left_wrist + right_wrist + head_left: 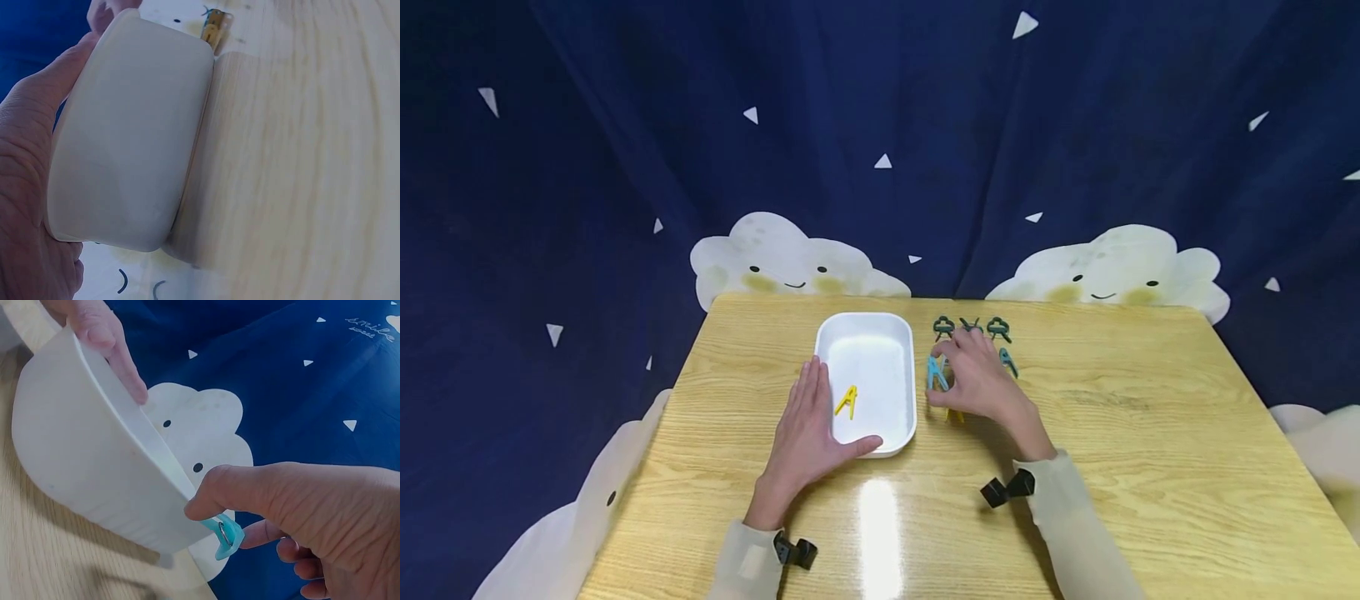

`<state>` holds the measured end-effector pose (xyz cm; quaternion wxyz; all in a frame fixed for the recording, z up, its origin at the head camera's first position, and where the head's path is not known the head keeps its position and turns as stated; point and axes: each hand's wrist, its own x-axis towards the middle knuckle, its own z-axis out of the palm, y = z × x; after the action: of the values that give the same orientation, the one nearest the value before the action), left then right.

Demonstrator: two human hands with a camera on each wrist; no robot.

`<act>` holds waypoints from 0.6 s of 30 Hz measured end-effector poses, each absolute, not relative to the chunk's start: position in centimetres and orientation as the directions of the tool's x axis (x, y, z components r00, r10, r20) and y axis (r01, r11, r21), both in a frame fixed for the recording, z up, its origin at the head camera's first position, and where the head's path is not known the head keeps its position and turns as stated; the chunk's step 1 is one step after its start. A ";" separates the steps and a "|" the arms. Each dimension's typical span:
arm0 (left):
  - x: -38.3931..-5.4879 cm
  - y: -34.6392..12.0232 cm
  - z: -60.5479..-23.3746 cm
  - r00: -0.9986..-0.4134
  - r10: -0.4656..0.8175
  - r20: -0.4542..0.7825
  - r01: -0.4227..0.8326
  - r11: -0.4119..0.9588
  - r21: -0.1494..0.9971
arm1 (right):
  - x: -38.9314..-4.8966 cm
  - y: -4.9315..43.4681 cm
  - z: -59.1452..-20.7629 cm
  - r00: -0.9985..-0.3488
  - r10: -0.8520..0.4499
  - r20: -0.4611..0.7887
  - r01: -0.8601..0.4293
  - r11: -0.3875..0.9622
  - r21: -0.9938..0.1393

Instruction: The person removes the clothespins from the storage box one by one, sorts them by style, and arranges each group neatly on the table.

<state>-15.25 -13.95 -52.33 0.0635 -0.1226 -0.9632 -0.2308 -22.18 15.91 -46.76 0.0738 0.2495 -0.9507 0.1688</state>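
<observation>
A white plastic tray (914, 379) stands on the table with a yellow clothespin (847, 402) lying inside it. My left hand (811, 433) rests along the tray's left and near rim, fingers straight and thumb stretched over the near corner. To the right of the tray, my right hand (977, 375) pinches a light blue clothespin (937, 373) between thumb and fingers. Its metal spring shows in the right wrist view, where the light blue clothespin (229, 539) overlaps the tray wall (106, 456). Partly hidden under the right hand is another yellow clothespin (955, 416).
Dark green clips (998, 327) lie in a row behind the right hand, one partly covered by it. A darker blue clothespin (1008, 362) lies just right of that hand. The wooden table (1150, 433) ends at a dark blue curtain (880, 100) with printed clouds.
</observation>
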 end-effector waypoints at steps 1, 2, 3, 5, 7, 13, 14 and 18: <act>-15.2 -14.0 -52.3 -0.962 0.207 0.177 0.265 0.864 0.429 | -22.1 16.1 -46.8 -0.867 -0.447 0.220 -0.496 0.819 -0.288; -15.2 -14.0 -52.3 -0.963 0.207 0.175 0.264 0.864 0.429 | -22.1 16.2 -46.9 -0.869 -0.446 0.217 -0.493 0.821 -0.287; -15.2 -14.0 -52.3 -0.962 0.207 0.176 0.264 0.864 0.429 | -22.1 16.4 -46.9 -0.871 -0.444 0.212 -0.490 0.823 -0.287; -15.2 -14.0 -52.3 -0.963 0.206 0.175 0.263 0.864 0.429 | -22.0 16.7 -47.0 -0.872 -0.444 0.206 -0.487 0.826 -0.283; -15.2 -14.0 -52.3 -0.962 0.206 0.178 0.264 0.864 0.429 | -21.9 16.9 -47.1 -0.873 -0.445 0.201 -0.486 0.829 -0.275; -15.2 -14.0 -52.4 -0.962 0.203 0.184 0.265 0.860 0.435 | -21.7 17.6 -47.3 -0.873 -0.445 0.199 -0.485 0.834 -0.263; -15.2 -14.0 -52.4 -0.962 0.202 0.186 0.265 0.860 0.436 | -21.6 17.7 -47.3 -0.873 -0.445 0.197 -0.485 0.833 -0.265; -15.3 -14.0 -52.3 -0.960 0.204 0.192 0.269 0.860 0.434 | -21.4 18.1 -47.6 -0.881 -0.442 0.171 -0.473 0.838 -0.273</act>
<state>-15.25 -13.99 -52.34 0.0698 -0.1231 -0.9618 -0.2345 -21.39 18.07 -47.56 0.0507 0.2390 -0.9572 0.1552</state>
